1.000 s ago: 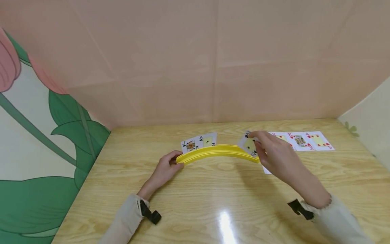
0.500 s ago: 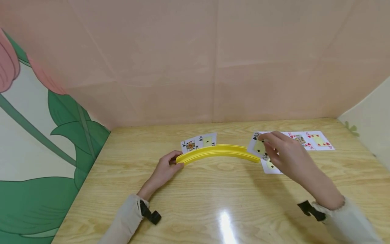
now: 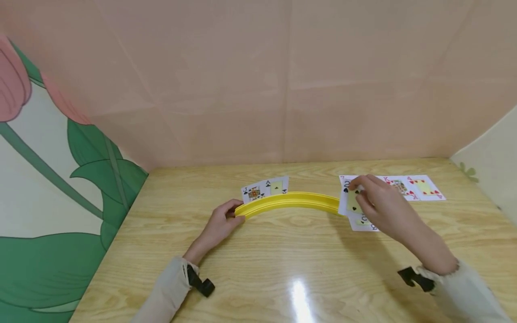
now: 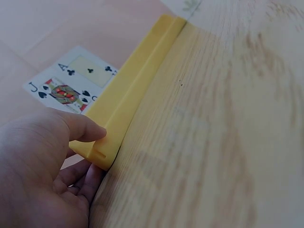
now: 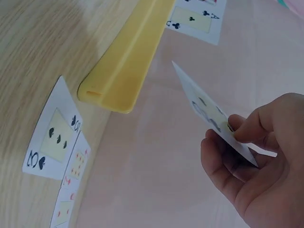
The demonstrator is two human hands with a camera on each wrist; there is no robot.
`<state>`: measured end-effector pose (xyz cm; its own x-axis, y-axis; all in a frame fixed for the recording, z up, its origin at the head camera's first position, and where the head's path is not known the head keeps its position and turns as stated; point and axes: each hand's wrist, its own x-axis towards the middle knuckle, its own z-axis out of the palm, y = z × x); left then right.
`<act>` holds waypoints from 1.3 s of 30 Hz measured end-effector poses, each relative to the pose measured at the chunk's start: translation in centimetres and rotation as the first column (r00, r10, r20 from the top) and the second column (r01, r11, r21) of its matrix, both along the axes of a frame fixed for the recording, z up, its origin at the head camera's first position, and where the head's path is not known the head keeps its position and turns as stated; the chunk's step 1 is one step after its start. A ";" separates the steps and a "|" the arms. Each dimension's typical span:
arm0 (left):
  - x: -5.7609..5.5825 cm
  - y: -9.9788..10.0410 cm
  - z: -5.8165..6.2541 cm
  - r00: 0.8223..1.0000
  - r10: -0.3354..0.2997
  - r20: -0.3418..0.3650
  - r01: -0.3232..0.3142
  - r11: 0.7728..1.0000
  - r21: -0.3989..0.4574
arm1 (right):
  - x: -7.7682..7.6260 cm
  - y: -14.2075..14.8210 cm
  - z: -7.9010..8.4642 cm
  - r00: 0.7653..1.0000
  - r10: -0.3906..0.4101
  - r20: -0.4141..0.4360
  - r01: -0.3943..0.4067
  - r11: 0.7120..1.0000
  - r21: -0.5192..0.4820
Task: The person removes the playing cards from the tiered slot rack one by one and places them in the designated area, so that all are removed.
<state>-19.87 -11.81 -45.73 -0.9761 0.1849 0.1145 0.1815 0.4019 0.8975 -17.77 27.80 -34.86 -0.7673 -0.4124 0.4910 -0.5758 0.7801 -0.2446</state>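
Observation:
At the left end of a curved yellow card holder (image 3: pixel 291 200) rests my left hand (image 3: pixel 218 225). Its thumb lies on the front of the holder, with the other fingers behind and beneath (image 4: pixel 61 166). A jack of spades (image 4: pixel 61 93) and an ace of clubs (image 3: pixel 277 186) stand overlapped in the holder's left part. My right hand (image 3: pixel 385 208) pinches a two of spades (image 3: pixel 351 199) between thumb and fingers, raised and tilted. In the head view this card overlaps the holder's right end; in the right wrist view it is apart from the holder.
A three of spades (image 5: pixel 53 137) lies face up by the holder's right end. Behind it is a row of red cards, including a king of hearts (image 3: pixel 400 187) and a four of hearts (image 3: pixel 424 187). A draped pinkish sheet (image 3: pixel 226 89) backs the wooden table (image 3: pixel 258 273).
My right hand has moved right with the two of spades, from over the holder's right part to its right end, and the card is more upright. The left hand stays in place.

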 end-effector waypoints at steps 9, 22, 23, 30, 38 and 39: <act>0.0 -0.2 -0.2 1.000 -0.015 0.004 0.015 0.999 -0.034 | 0.1 2.5 -1.6 0.996 -0.070 0.055 0.069 0.997 0.019; -0.1 -0.2 -0.3 1.000 -0.007 -0.006 0.006 0.999 -0.036 | -1.8 7.7 -4.5 0.964 -0.101 0.247 0.067 0.987 0.144; -0.2 -0.2 -0.3 1.000 -0.006 -0.006 0.006 0.999 -0.036 | -1.8 8.0 -4.8 0.953 -0.105 0.283 0.062 0.986 0.155; -0.2 0.0 -0.2 1.000 -0.007 0.003 0.008 0.999 -0.032 | -2.1 9.4 -6.3 0.950 -0.085 0.300 0.038 0.986 0.160; -0.2 -0.1 -0.2 1.000 -0.012 0.005 0.012 0.999 -0.030 | -2.6 10.6 -7.4 0.981 0.060 0.184 -0.081 0.990 0.112; -0.2 -0.1 -0.2 1.000 -0.012 0.005 0.012 0.999 -0.030 | -2.7 10.6 -7.5 0.982 0.076 0.172 -0.096 0.989 0.110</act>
